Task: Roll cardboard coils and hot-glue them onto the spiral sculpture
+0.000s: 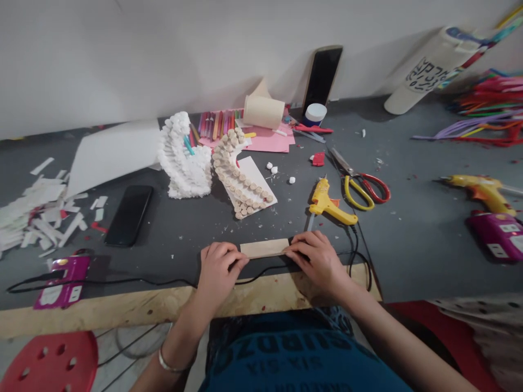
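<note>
A narrow cream strip (265,249), which looks like folded paper, lies level near the front edge of the table. Its left end is pinched by my left hand (223,264). My right hand (314,260) closes on the other end with thumb and fingers. Just beyond the strip stands a curved piece covered with rolled beige paper coils (241,177) on a white base. Beside that is a similar piece covered in white tufts (183,158). To the right of the strip rests a yellow glue gun (329,204), its black cable running in front of me.
Scissors (359,188) with red and yellow handles lie past the glue gun. A black phone (129,215) and white paper scraps (36,215) are at left. A roll of cream paper (263,111) lies at the back. Another glue gun (482,190) is at right.
</note>
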The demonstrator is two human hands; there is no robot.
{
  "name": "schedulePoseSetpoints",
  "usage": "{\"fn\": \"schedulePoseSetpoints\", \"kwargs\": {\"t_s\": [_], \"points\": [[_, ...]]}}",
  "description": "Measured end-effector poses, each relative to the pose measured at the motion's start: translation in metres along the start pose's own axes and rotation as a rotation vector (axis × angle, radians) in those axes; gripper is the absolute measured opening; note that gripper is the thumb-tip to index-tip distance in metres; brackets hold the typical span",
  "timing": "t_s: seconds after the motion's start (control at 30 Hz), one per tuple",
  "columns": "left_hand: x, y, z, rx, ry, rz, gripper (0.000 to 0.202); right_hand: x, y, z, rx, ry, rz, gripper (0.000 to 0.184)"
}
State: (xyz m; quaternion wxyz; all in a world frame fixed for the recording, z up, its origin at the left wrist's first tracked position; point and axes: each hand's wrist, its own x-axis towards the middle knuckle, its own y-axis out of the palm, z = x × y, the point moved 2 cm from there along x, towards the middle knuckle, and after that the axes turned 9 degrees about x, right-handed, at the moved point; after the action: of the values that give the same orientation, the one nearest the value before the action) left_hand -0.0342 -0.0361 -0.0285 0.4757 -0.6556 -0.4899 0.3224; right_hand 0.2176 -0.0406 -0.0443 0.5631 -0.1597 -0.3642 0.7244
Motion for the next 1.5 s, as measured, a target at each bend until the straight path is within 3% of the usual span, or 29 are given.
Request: {"fn": "schedulePoseSetpoints", "kwargs": {"t_s": [0.3, 0.57, 0.97, 1.1, 1.2, 1.27, 1.33, 1.4, 1.5], "points": [[0.008, 0.003, -0.007, 0.035, -0.168, 0.043, 0.021, 0.003, 0.005, 0.003, -0.136, 0.122, -0.062, 0.024], [0.011, 0.003, -0.010, 0.151, -0.154, 0.067, 0.027, 0.006, 0.008, 0.008, -0.338, 0.136, -0.122, 0.030], [0.017, 0.001, -0.015, 0.229, -0.162, 0.110, 0.031, 0.010, 0.011, 0.009, -0.423, 0.149, -0.154, 0.036], [0.020, 0.001, -0.013, 0.226, -0.188, 0.090, 0.030, 0.011, 0.012, 0.010, -0.445, 0.181, -0.127, 0.034], [0.016, -0.002, -0.016, 0.201, -0.217, -0.028, 0.021, 0.011, 0.012, 0.010, -0.453, 0.181, -0.114, 0.034], [0.011, -0.003, -0.026, 0.194, -0.154, -0.163, 0.017, 0.011, 0.012, 0.009, -0.449, 0.168, -0.120, 0.034], [0.004, 0.000, -0.042, 0.174, 0.064, -0.236, 0.016, 0.010, 0.012, 0.010, -0.435, 0.146, -0.128, 0.033], [-0.003, 0.008, -0.058, 0.159, 0.303, -0.186, 0.028, 0.010, 0.012, 0.010, -0.423, 0.128, -0.139, 0.033], [-0.009, 0.024, -0.067, 0.178, 0.379, -0.060, 0.047, 0.011, 0.011, 0.011, -0.421, 0.129, -0.160, 0.034]]}}
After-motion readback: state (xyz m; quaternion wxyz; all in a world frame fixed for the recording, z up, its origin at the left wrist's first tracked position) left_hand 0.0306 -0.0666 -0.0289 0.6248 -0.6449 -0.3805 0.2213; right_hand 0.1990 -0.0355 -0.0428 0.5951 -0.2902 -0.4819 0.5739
